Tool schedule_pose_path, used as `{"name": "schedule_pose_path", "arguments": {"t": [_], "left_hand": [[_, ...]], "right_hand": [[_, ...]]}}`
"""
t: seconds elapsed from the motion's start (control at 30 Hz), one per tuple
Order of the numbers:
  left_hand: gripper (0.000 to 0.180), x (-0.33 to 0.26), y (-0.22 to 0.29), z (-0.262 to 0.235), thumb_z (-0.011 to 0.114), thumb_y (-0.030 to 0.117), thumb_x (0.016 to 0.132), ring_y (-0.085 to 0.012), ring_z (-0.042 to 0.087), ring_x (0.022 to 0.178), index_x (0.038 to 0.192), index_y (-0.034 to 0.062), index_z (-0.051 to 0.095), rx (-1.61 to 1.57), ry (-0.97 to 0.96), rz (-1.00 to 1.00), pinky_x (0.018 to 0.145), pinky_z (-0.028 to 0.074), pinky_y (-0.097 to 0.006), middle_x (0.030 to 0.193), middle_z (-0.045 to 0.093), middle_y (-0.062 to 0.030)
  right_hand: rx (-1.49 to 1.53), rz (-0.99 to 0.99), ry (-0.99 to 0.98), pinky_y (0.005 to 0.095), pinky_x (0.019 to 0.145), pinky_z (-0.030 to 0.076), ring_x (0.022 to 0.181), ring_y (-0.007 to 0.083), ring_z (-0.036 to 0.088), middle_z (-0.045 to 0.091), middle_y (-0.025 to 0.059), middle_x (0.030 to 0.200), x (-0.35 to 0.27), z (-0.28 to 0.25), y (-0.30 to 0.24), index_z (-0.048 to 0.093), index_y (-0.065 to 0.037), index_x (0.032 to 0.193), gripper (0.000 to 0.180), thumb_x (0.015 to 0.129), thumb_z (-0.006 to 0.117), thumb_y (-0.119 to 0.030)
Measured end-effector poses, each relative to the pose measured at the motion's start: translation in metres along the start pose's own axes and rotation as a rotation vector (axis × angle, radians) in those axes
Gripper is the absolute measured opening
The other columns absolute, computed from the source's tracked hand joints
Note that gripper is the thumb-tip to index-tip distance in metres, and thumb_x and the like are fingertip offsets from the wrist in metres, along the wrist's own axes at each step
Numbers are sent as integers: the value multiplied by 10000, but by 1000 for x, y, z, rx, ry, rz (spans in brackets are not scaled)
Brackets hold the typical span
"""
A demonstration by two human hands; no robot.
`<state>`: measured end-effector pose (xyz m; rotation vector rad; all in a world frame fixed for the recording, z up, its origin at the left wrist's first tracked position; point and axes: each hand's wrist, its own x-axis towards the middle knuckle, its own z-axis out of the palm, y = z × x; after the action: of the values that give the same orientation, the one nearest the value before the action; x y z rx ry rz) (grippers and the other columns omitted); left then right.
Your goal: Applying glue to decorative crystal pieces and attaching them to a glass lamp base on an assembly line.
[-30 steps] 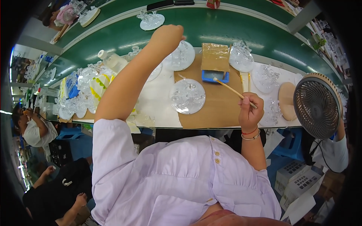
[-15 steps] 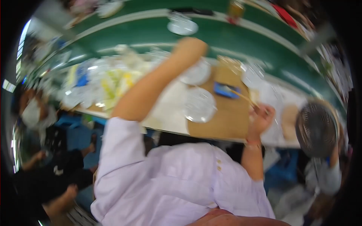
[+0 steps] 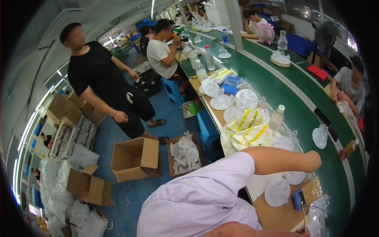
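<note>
- left hand [image 3: 314,161]: extended at the end of a bare forearm over the green work surface [image 3: 304,126]; its fingers are turned from view, so whether they are apart or together cannot be told.
- right hand [image 3: 303,232]: cut by the lower edge of the view; its fingers are closed around a thin wooden stick [image 3: 304,216].
- wooden stick: gripped near its lower end; its pale tip is seen at the blue tray [image 3: 297,200], though contact cannot be told.
- blue tray: set on a brown cardboard sheet [image 3: 272,215], just beside a tape-covered cardboard piece [image 3: 312,189].
- round clear piece [image 3: 277,192]: laid flat on the cardboard sheet, left of the blue tray.
- second clear piece [image 3: 295,177]: placed just beyond the first, partly covered by the left forearm.
- third clear piece [image 3: 319,137]: rested on the green surface, near a dark phone-like slab [image 3: 322,117].
- yellow-and-white wrapping [image 3: 246,128]: heaped on the bench; a white-capped bottle [image 3: 276,118] is stood near it.
- brown carton [image 3: 134,160]: stood on the blue floor, near a box of clear pieces [image 3: 185,154].
- co-worker in black [image 3: 98,75]: seen standing at left; a seated co-worker in white [image 3: 162,57] is seen at the bench.
</note>
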<state>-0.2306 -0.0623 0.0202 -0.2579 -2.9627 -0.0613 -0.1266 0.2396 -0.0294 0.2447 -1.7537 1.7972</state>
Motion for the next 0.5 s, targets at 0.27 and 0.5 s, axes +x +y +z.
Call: {"name": "schedule_pose_path", "arguments": {"t": [0.27, 0.5], "left_hand": [[257, -124, 24, -60, 633, 332, 844, -321, 620, 841, 948, 99, 659, -593, 173, 117, 736, 491, -426, 883, 635, -128], [449, -196, 33, -40, 777, 217, 759, -323, 588, 1051, 1149, 65, 615, -643, 152, 11, 901, 479, -395, 1149, 625, -129]], "right_hand": [[-163, 285, 126, 269, 618, 479, 724, 151, 577, 605, 67, 836, -6, -10, -24, 494, -49, 1080, 273, 992, 520, -306], [124, 215, -80, 244, 559, 446, 638, 121, 540, 593, 83, 816, -4, 11, -40, 516, -35, 980, 117, 989, 506, -151]]}}
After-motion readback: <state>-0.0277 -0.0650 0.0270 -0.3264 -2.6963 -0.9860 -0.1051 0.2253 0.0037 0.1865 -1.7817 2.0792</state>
